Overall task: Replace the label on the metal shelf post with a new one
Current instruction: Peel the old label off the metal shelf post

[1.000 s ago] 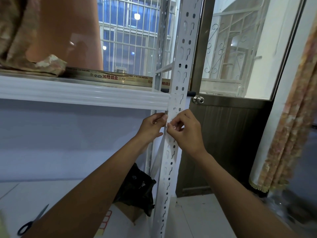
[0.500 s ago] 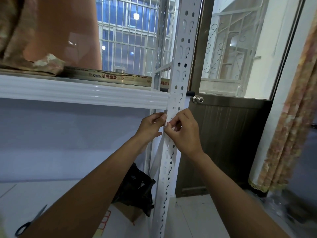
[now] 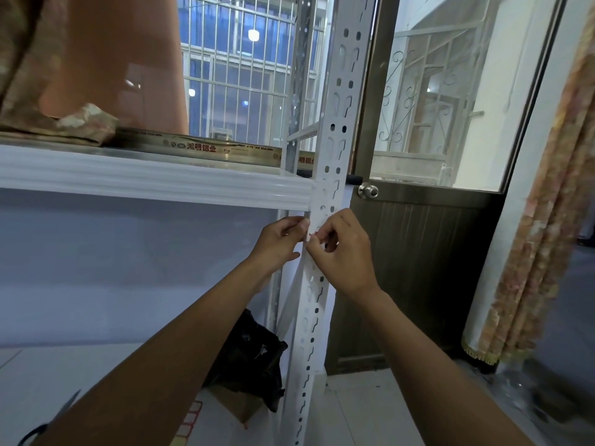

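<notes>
A white perforated metal shelf post point(image 3: 335, 123) runs from top to bottom through the middle of the view. Both hands meet on it just below the white shelf edge point(image 3: 154, 181). My left hand point(image 3: 280, 243) rests against the post's left side with thumb and fingers pressed together at the post. My right hand point(image 3: 341, 255) pinches at the post's front face. Between the fingertips shows a small white label with a red border point(image 3: 314, 234), mostly hidden by the fingers. I cannot tell if it sticks to the post or is lifted.
On the lower shelf lie a sheet of red-bordered labels point(image 3: 190, 420), scissors point(image 3: 51, 420), a cardboard box with a black bag point(image 3: 251, 358). A brown door with a round knob point(image 3: 368, 190) stands right behind the post. A patterned curtain point(image 3: 547, 220) hangs at the right.
Both hands stay at the same spot on the post. The right hand's fingers have shifted slightly at the label; the view moved a little.
</notes>
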